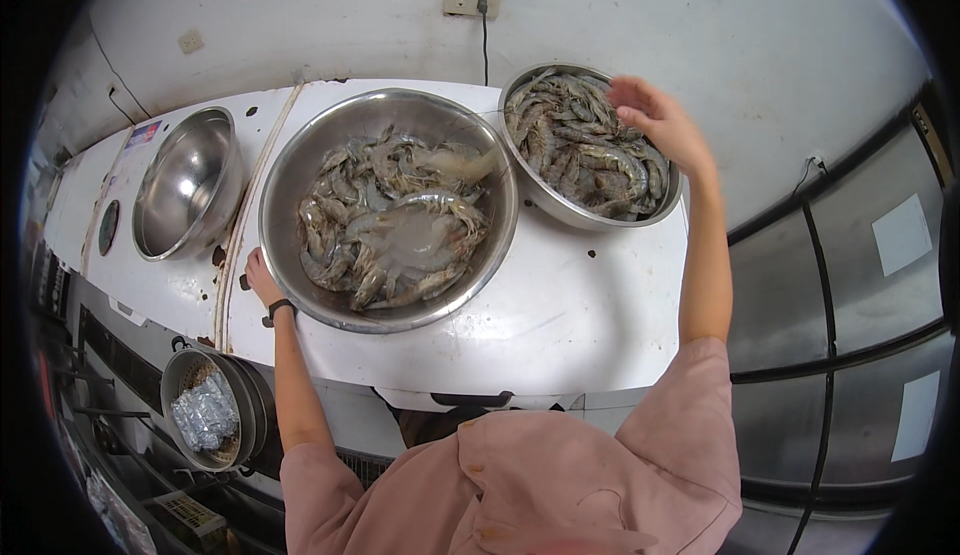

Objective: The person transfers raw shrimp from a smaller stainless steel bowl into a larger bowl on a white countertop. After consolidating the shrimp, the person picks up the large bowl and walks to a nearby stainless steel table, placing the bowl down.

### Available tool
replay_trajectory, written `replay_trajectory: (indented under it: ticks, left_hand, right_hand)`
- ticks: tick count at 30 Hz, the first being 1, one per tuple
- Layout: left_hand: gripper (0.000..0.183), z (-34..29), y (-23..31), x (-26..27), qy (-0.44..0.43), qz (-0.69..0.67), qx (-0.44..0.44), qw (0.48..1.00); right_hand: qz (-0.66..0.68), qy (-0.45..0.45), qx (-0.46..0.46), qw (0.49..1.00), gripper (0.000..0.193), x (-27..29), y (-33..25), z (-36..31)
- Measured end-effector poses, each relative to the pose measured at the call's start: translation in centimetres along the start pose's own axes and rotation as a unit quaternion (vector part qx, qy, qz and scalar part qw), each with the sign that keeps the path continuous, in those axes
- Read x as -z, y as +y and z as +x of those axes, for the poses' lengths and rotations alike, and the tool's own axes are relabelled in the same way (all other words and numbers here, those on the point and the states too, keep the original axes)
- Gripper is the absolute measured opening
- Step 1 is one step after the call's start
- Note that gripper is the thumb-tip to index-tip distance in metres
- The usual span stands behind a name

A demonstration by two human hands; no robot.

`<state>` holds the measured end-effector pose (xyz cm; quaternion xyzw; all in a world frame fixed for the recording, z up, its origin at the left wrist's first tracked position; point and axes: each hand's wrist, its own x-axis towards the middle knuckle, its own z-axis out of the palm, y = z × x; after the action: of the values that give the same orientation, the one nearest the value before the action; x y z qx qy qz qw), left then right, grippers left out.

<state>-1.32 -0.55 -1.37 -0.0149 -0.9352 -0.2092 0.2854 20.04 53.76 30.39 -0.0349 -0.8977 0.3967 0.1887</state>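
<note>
A large steel bowl (pixel 385 327) stands on the white tabletop, holding raw grey shrimp (pixel 325 235) and a pale, icy-looking lump (pixel 405 240). Beside its left outer wall rests my left hand (pixel 263 280), with a dark band on the wrist; its fingers look extended, partly hidden by the bowl. Another steel bowl (pixel 577 217), at the back right, is heaped with more shrimp (pixel 585 145). Over that bowl's right rim is my right hand (pixel 655 120), open, slightly blurred, its fingers apart and no object visible in it.
To the left, a bare steel bowl (pixel 190 190) sits tilted on the table (pixel 560 325). Below the table's left edge, stacked pots (pixel 245 410) hold a crumpled clear plastic bag (pixel 207 412). Steel cabinet doors (pixel 780 305) line the right; a wall outlet (pixel 470 2) has a plugged-in cord.
</note>
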Motion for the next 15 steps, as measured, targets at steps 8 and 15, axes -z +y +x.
replay_trajectory:
  ticks: [8,15]
  left_hand:
    - [0.033,-0.1,0.1,0.1,0.011,0.003,-0.021,1.0]
    - [0.036,0.1,0.1,0.2,-0.02,-0.02,0.013,1.0]
  right_hand:
    - [-0.494,0.04,-0.203,0.845,0.033,-0.6,13.9,-3.5]
    - [-0.384,-0.001,-0.244,0.891,0.038,0.6,12.6,-2.3]
